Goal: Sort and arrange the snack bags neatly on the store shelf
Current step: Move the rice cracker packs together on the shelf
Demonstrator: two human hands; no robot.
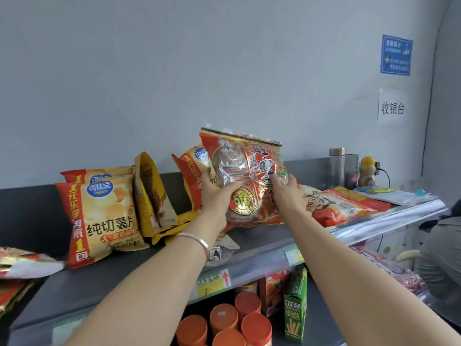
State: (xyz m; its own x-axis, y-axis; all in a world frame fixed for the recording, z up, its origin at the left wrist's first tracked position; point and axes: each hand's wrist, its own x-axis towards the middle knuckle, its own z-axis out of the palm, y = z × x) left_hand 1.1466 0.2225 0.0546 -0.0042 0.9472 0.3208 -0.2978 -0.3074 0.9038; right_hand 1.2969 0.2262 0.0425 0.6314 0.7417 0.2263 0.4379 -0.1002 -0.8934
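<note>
- Red snack bag point(245, 178): held upright over the middle of the shelf point(99, 283), long axis close to vertical, sealed top edge up and tipped a little to the left, printed face toward the camera.
- The left hand point(214, 196), with a silver bracelet point(197, 239) on its wrist, grasps the bag's left side, fingers curled around the edge.
- The right hand point(287, 193) appears to pinch the bag's right edge; motion blur hides the exact finger placement.
- Directly behind the held bag stands a yellow chip bag point(190, 176), leaning left.
- Further left, two more chip bags point(99, 216) stand one in front of the other, and a yellow pouch point(152, 196) leans beside them.
- To the right, another red and white bag point(344, 206) lies flat, its long axis running along the shelf.
- On the lower shelf are orange canisters point(224, 318) and a green box point(295, 303).
</note>
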